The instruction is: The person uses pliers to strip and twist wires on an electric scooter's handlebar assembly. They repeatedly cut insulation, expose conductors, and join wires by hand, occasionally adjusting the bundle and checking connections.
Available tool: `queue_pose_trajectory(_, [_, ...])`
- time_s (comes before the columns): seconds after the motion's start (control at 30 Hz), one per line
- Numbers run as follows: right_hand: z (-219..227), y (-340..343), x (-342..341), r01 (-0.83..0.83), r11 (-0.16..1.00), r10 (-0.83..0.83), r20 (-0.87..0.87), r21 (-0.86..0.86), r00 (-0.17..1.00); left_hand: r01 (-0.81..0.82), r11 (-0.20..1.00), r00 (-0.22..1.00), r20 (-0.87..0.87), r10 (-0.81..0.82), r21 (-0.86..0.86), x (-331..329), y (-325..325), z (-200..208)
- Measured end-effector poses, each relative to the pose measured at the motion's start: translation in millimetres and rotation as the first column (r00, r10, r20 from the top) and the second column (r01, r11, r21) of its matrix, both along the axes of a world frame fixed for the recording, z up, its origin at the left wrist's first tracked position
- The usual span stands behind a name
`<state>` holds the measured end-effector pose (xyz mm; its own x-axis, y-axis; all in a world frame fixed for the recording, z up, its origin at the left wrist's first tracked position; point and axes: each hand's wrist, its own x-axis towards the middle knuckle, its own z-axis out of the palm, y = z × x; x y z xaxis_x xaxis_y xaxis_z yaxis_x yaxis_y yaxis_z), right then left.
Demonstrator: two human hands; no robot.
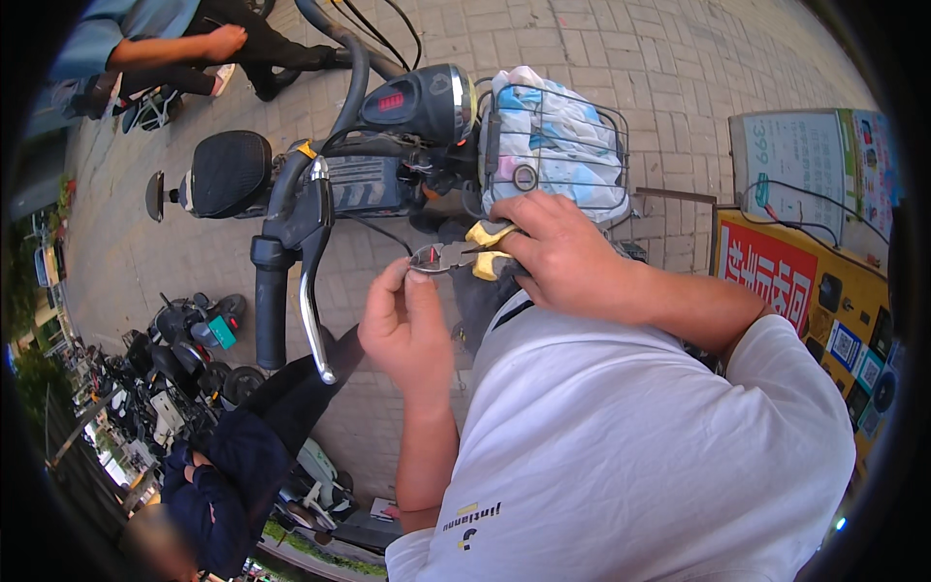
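My right hand [558, 247] is closed around a pair of pliers [448, 256] with yellow-and-black handles, their jaws toward my left hand. A small red piece shows at the jaws. My left hand [412, 325] pinches at the jaw tips with thumb and forefinger. A thin dark cable [383, 231] runs from the scooter to these fingertips, and its end is hard to make out. Just ahead stands an electric scooter [364, 179], with a black grip and silver brake lever [312, 291] left of my left hand.
A wire basket [626, 160] holding a white and blue patterned cloth or bag is on the scooter. At right stands a yellow cabinet [732, 238] with a red sign and loose wires. Someone in dark clothes [228, 495] is at lower left, another person [184, 48] at upper left. Parked scooters [184, 359] line the left.
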<state>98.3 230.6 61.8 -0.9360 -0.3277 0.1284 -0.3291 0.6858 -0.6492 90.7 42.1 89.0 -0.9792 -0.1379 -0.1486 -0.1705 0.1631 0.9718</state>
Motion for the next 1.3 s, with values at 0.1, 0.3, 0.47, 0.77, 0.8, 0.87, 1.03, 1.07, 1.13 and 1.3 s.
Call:
queue_pose_trajectory(0.1, [-1.5, 2.3, -0.3, -0.046, 0.999, 0.047, 0.043, -0.028, 0.998, -0.007, 1.0, 0.999, -0.049, 0.006, -0.012, -1.6, 1.1, 0.1])
queue_pose_trajectory(0.3, [-3.9, 7.0, -1.4, -0.088, 0.989, 0.099, 0.092, -0.121, 0.991, 0.035, 0.999, 0.999, -0.021, -0.035, -0.016, -3.3, -0.4, 3.0])
queue_pose_trajectory(0.47, [0.5, 9.0, -3.3, -0.084, 0.994, 0.091, 0.095, -0.073, 0.991, 0.042, 0.999, 0.999, 0.011, -0.042, -0.017, -4.2, 1.5, 6.1])
queue_pose_trajectory(0.77, [8.5, 14.6, -8.7, -0.049, 0.785, 0.463, 0.532, -0.618, 0.709, 0.06, 0.979, 0.994, 0.075, -0.076, 0.196, -11.9, -11.2, 6.6])
queue_pose_trajectory(0.8, [7.6, 14.2, -8.9, -0.019, 0.744, 0.51, 0.549, -0.668, 0.662, 0.055, 0.972, 0.995, 0.071, -0.072, 0.227, -12.5, -12.0, 6.0])
queue_pose_trajectory(0.87, [0.7, 12.0, -9.4, 0.04, 0.679, 0.593, 0.58, -0.733, 0.558, 0.037, 0.959, 0.996, 0.065, -0.058, 0.28, -13.4, -12.3, 5.3])
queue_pose_trajectory(1.03, [-0.3, 6.4, -15.2, 0.337, 0.501, 0.779, 0.585, -0.797, 0.225, 0.003, 0.901, 0.997, 0.066, -0.035, 0.434, -15.4, -19.2, -1.5])
queue_pose_trajectory(1.07, [-2.0, 4.3, -15.1, 0.394, 0.431, 0.816, 0.537, -0.812, 0.214, 0.013, 0.874, 0.997, 0.061, -0.048, 0.485, -15.8, -20.9, -1.9])
queue_pose_trajectory(1.13, [-4.9, 0.8, -14.1, 0.416, 0.4, 0.786, 0.539, -0.817, 0.303, 0.032, 0.812, 0.996, 0.047, -0.073, 0.583, -16.6, -23.4, -2.4])
queue_pose_trajectory(1.3, [-19.3, -4.6, -8.8, -0.06, 0.852, 0.245, 0.296, -0.519, 0.923, -0.074, 0.907, 0.994, 0.1, 0.035, 0.415, -13.8, -10.9, 1.8])
